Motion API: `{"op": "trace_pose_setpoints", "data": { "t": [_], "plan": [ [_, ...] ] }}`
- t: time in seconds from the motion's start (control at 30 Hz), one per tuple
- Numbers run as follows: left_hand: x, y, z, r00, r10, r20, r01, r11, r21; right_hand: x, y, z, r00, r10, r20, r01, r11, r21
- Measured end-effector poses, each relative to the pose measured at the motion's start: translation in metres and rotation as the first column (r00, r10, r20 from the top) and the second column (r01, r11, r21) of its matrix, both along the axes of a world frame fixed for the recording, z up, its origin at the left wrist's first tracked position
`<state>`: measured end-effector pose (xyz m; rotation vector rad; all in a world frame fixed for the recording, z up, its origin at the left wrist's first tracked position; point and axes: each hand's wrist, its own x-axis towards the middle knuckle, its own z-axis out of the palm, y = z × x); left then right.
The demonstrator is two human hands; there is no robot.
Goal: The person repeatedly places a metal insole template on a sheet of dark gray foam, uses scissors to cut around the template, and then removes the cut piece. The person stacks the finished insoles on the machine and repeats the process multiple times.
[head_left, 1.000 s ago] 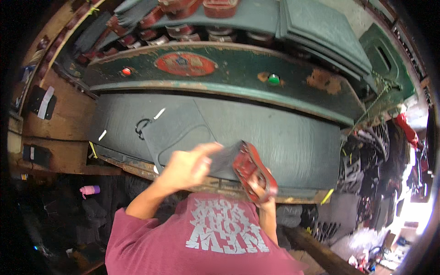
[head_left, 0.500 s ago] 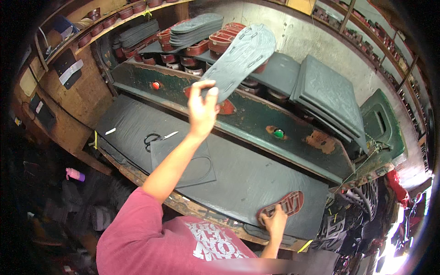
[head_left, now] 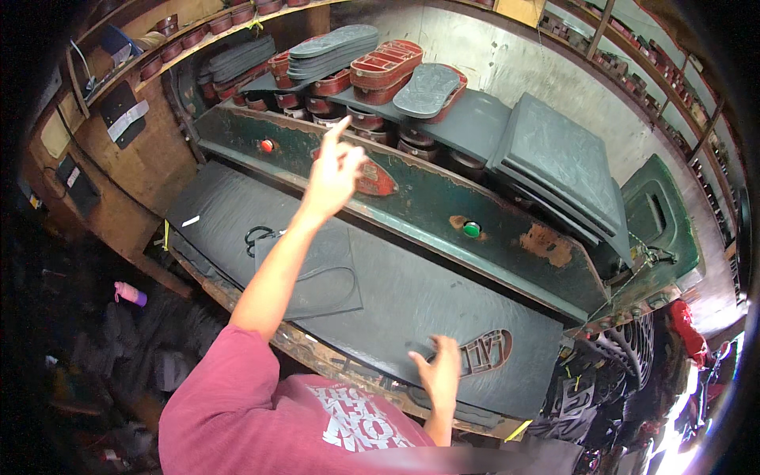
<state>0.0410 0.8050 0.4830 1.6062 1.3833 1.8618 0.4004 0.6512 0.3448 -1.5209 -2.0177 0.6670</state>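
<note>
My left hand (head_left: 336,176) is raised in front of the green machine beam, index finger stretched out, holding nothing. Up on the ledge behind it, a grey sandal sole (head_left: 430,89) lies on a red sole-shaped cutting die (head_left: 457,101). Low on the right, my right hand (head_left: 440,370) has its thumb and fingers apart. Just right of it, a second sole cutting die (head_left: 489,353) lies on the dark work surface (head_left: 412,293). The hand hides that die's near end; whether they touch I cannot tell.
A stack of grey soles (head_left: 336,51) and another red die (head_left: 386,70) sit on the ledge, with thick grey sheets (head_left: 558,162) to the right. On the work surface lie black-handled scissors (head_left: 257,237) and a cut sheet (head_left: 328,277). The beam has a green button (head_left: 472,229).
The grey sole has left my left hand and now lies on the red die on the ledge. My right hand has let go of the lower die and shifted left.
</note>
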Motion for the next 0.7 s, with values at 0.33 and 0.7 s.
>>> {"op": "trace_pose_setpoints", "data": {
  "t": [0.33,0.7],
  "plan": [
    [-0.258,-0.112,-0.231,0.609,0.151,-0.779,-0.677,0.611,-0.410,-0.189,0.017,-0.070,0.819,0.560,0.126,-0.570,0.819,0.064],
    [-0.272,-0.138,-0.236,0.689,-0.019,-0.725,-0.447,0.776,-0.445,-0.167,0.004,-0.072,0.767,0.602,0.220,-0.613,0.790,-0.024]
  ]
}}
